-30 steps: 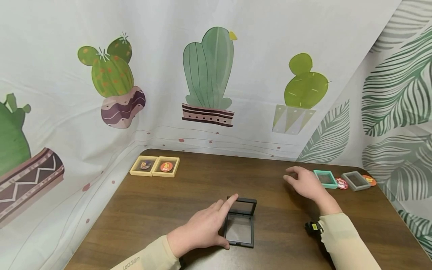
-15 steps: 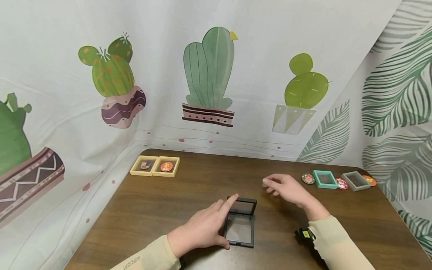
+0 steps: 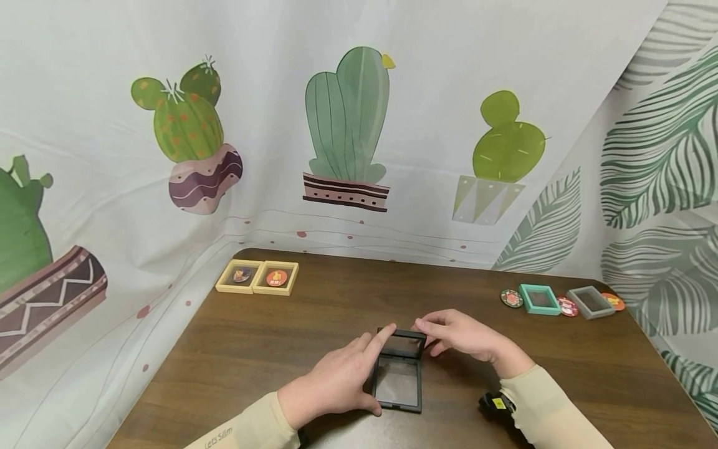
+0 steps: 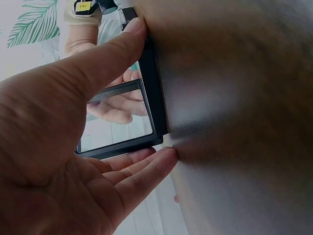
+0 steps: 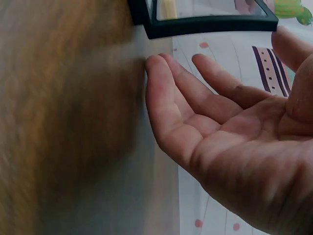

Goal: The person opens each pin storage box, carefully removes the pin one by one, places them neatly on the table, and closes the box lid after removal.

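A black hinged display frame [image 3: 399,381] with clear film windows stands open on the table, its base flat and its lid raised. My left hand [image 3: 339,377] holds it along the left side, thumb at the near edge and fingers behind the lid; the left wrist view shows the thumb on the black frame edge [image 4: 155,93]. My right hand [image 3: 468,337] is at the lid's upper right corner, fingers loosely bent. In the right wrist view the lid [image 5: 212,25] is just above those fingers, with the thumb tip right at its corner.
Two pale yellow frames [image 3: 257,277] with round badges lie at the back left of the table [image 3: 336,299]. A turquoise frame [image 3: 540,300], a grey frame [image 3: 591,302] and several round badges [image 3: 512,298] lie at the back right. A printed cloth [image 3: 426,125] hangs behind.
My right hand has moved left and nearer, from beside the turquoise frame to the raised lid, uncovering a dark round badge. The left hand and the black frame have stayed put.
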A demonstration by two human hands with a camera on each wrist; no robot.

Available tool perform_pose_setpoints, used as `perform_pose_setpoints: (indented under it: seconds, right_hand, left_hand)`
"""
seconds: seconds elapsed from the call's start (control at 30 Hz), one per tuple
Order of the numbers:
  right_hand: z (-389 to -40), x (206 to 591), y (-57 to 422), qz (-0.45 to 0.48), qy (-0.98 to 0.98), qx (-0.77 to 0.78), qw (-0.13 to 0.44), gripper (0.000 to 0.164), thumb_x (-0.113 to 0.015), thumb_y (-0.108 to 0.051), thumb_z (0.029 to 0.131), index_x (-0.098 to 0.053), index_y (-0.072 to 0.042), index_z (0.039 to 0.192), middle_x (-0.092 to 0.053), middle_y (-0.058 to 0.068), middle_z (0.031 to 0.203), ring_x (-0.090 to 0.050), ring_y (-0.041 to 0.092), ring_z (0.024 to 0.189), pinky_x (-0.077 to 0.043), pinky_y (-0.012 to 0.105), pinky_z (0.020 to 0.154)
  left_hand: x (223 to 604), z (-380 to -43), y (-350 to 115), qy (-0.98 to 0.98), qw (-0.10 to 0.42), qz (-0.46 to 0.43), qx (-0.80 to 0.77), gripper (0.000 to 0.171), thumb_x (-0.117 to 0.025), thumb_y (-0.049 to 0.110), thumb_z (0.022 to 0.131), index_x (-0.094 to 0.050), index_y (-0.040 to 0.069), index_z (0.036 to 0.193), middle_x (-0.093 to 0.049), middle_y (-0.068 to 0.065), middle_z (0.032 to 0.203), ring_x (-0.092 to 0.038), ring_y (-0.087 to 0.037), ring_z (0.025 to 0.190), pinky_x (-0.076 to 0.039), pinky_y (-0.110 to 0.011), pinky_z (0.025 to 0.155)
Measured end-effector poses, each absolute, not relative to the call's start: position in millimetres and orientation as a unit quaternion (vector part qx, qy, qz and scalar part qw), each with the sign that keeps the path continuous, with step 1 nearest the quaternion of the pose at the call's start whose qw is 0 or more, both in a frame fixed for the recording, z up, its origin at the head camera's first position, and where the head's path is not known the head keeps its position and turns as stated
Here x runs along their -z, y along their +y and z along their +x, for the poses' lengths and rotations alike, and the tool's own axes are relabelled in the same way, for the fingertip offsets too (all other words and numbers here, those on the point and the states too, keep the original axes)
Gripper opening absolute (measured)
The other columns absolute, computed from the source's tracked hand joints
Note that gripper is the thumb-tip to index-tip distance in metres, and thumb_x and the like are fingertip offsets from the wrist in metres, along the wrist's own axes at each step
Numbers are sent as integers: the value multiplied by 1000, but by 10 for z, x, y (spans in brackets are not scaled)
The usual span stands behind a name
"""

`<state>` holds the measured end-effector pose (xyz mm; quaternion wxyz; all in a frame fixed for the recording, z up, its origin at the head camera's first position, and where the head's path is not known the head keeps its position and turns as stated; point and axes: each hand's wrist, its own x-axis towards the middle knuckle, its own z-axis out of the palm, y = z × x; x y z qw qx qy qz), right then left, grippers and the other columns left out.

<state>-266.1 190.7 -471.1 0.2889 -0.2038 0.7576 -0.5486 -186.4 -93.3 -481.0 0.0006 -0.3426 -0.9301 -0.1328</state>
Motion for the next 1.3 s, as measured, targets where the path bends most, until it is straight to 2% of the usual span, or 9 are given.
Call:
perform_pose_setpoints:
  seconds: [0.13, 0.3, 0.53, 0.8, 0.97, 1.17, 1.3]
  right_hand:
    - [-2643, 4719, 1885, -208, 743, 559, 304, 54, -52, -38, 102, -54, 7, 132, -60, 19, 124, -59, 33, 105, -51, 49, 85]
    - [-2654, 4727, 1884, -225, 721, 565, 332, 45, -50, -37, 104, -60, 1, 127, -63, 23, 119, -58, 38, 109, -50, 51, 86]
    - [-2657, 4739, 1875, -235, 734, 550, 322, 39, -55, -36, 101, -64, -3, 121, -66, 21, 115, -60, 33, 106, -52, 48, 85]
    - [-2642, 4748, 1892, -256, 787, 489, 275, 37, -63, -38, 96, -68, -7, 117, -68, 9, 110, -68, 30, 84, -54, 39, 81]
    - [-2617, 4702, 1882, -313, 811, 425, 253, 34, -66, -41, 93, -71, -15, 115, -71, -5, 102, -68, 22, 82, -53, 33, 78]
    - [-2571, 4677, 1839, -354, 815, 392, 240, 46, -73, -43, 87, -69, -13, 120, -70, -6, 107, -65, 14, 96, -52, 32, 79]
    - [-2519, 4670, 1797, -367, 817, 376, 237, 57, -78, -45, 81, -66, -9, 123, -69, -2, 107, -66, 14, 87, -54, 31, 73]
  left_hand:
    - [4811, -1861, -934, -930, 2, -344, 133, 143, -87, 62, 57, 6, 27, 159, -50, -16, 135, -53, -27, 119, -52, -40, 83]
    - [4818, -1863, -937, -929, 4, -346, 129, 144, -87, 63, 57, 10, 29, 158, -50, -16, 134, -54, -26, 117, -53, -39, 81]
    - [4826, -1864, -940, -930, 5, -347, 125, 144, -86, 63, 58, 12, 29, 157, -49, -17, 136, -52, -28, 121, -53, -40, 82]
    - [4818, -1851, -940, -932, 3, -339, 131, 146, -86, 64, 57, 14, 26, 157, -47, -22, 140, -47, -34, 127, -48, -44, 93]
    - [4821, -1856, -940, -929, 0, -344, 136, 145, -86, 63, 58, 10, 23, 158, -48, -20, 140, -47, -34, 127, -47, -44, 94]
    - [4825, -1865, -941, -927, 9, -350, 137, 145, -87, 62, 58, 11, 24, 158, -52, -13, 134, -50, -27, 123, -49, -40, 90]
    - [4826, -1865, -942, -924, 19, -356, 136, 145, -87, 62, 57, 8, 23, 158, -54, -8, 127, -53, -19, 115, -51, -35, 84]
